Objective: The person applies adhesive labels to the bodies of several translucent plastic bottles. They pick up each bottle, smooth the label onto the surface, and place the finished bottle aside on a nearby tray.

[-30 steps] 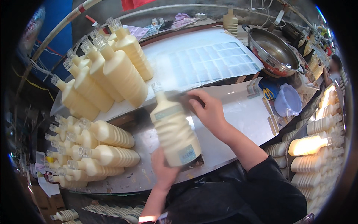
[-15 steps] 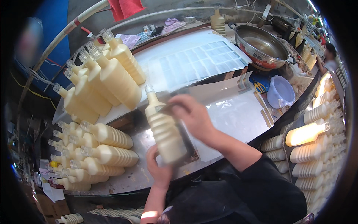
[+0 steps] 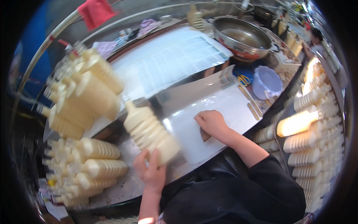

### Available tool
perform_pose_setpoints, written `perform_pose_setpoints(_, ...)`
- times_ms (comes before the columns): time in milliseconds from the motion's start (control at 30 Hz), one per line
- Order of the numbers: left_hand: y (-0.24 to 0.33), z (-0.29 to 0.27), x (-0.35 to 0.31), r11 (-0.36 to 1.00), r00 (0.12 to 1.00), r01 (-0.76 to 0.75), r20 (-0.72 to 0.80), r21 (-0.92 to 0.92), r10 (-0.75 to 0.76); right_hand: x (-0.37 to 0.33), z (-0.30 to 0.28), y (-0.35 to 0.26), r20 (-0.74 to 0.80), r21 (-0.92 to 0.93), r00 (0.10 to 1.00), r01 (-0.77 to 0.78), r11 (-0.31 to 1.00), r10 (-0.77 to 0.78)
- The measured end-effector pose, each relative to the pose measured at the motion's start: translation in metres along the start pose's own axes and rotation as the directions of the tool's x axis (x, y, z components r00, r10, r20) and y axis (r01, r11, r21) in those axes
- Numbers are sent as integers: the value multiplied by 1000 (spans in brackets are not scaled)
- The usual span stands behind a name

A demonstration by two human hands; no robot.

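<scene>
A cream bottle [image 3: 149, 127] with ribbed sides and a clear neck lies tilted in front of me, its neck pointing to the far left. My left hand [image 3: 151, 168] grips it near its base, fingers on the ribbed side. Apart from the bottle, my right hand [image 3: 213, 124] is closed over the white sheet [image 3: 194, 147] on the bench. A small flat brown piece [image 3: 204, 135] sticks out below its fingers; most of it is hidden.
Cream bottles [image 3: 99, 95] stand at the far left, and more [image 3: 102, 168] lie stacked nearer. A board with pale rectangles [image 3: 179, 56], a metal pan [image 3: 242, 37], a lilac bucket [image 3: 267, 83] and yellow-handled scissors [image 3: 243, 80] lie beyond. Racked bottles [image 3: 302, 143] and another person [image 3: 316, 44] are at right.
My right hand has left the bottle and moved right and down over the white sheet. The bottle has turned in my left hand. The whole view has shifted.
</scene>
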State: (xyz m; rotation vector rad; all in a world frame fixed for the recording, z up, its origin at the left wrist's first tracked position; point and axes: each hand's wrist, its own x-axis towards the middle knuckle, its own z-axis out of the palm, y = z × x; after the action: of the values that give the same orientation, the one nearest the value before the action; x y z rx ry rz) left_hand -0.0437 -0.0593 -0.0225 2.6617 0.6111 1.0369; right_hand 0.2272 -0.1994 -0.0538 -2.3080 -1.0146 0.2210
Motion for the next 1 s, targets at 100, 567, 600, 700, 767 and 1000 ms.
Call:
perform_pose_setpoints(100,1,-7,3,1000,999,-2,32,-14,3,6,-1,32,-71,-281,997,4,960,-25)
perform_pose_setpoints(567,5,-1,-4,999,998,-15,58,46,12,80,-35,97,-180,-425,962,-263,866,204)
perform_pose_setpoints(600,5,-1,-4,999,999,-11,51,43,9,74,-35,83,-135,-456,977,-210,865,167)
perform_pose_setpoints(700,5,0,-7,999,999,-3,39,36,2,50,-25,46,25,-372,951,-277,886,308)
perform_pose_setpoints(767,4,-1,-10,998,999,13,32,63,-15,28,-18,14,76,-178,934,-333,926,350)
perform_pose_setpoints(1000,4,3,-9,1000,1000,10,28,28,-11,-99,-6,-16,221,-365,972,7,931,79)
